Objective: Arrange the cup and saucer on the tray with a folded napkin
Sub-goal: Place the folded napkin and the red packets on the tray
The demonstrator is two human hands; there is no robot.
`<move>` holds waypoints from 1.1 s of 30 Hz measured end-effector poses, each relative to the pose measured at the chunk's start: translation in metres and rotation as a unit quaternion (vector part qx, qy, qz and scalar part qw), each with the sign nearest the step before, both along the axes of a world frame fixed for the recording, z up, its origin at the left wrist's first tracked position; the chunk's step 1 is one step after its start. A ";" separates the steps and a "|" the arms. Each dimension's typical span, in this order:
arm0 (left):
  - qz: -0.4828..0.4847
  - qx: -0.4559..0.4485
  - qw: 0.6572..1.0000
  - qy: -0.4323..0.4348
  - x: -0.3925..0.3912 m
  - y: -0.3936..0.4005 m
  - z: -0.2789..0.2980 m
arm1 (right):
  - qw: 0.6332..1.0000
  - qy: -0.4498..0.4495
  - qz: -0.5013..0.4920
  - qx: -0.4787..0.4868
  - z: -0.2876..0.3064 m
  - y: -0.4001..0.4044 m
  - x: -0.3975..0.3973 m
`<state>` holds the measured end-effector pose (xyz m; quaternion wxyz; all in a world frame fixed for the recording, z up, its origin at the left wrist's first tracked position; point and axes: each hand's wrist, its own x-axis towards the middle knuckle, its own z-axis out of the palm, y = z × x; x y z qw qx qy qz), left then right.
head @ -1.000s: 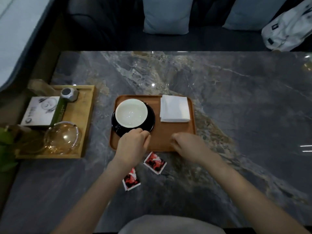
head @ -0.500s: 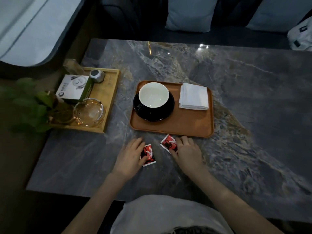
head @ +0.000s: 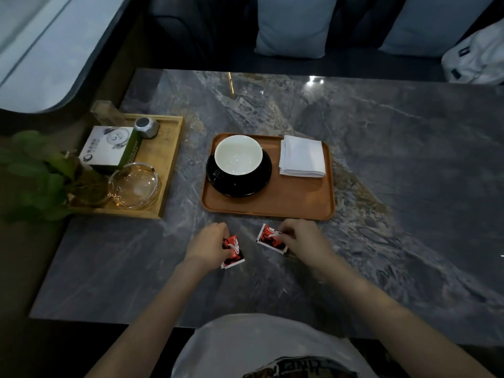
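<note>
A white cup [head: 238,154] stands on a black saucer [head: 240,184] at the left of the brown tray [head: 272,207]. A folded white napkin [head: 302,156] lies on the tray's right side. In front of the tray, on the marble table, my left hand [head: 207,245] pinches one red sachet [head: 232,252] and my right hand [head: 302,240] pinches another red sachet [head: 270,238]. Both sachets are still low, at the table surface.
A second wooden tray [head: 166,170] at the left holds a glass ashtray [head: 133,185], a white-green box [head: 109,148], a grey cube-like object [head: 146,127] and a plant in a jar [head: 41,175]. Cushions [head: 294,23] and a white bag [head: 477,58] lie behind the table.
My hands drew back from the tray's front edge to the two sachets and closed their fingers on them. The camera view shifted too.
</note>
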<state>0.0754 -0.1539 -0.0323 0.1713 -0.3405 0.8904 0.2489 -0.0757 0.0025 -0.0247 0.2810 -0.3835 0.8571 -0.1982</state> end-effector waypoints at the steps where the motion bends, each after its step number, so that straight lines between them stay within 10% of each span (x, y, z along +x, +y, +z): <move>1: -0.007 0.006 1.000 -0.020 -0.003 -0.001 0.003 | 0.999 -0.029 -0.007 -0.010 0.004 0.001 -0.008; 19: 0.031 0.320 0.943 0.084 -0.108 -0.006 0.043 | 0.998 0.034 -0.046 0.020 -0.003 -0.004 -0.110; 33: 0.207 0.317 0.913 0.150 -0.150 0.028 0.000 | 0.996 0.081 0.018 0.033 -0.006 -0.008 -0.129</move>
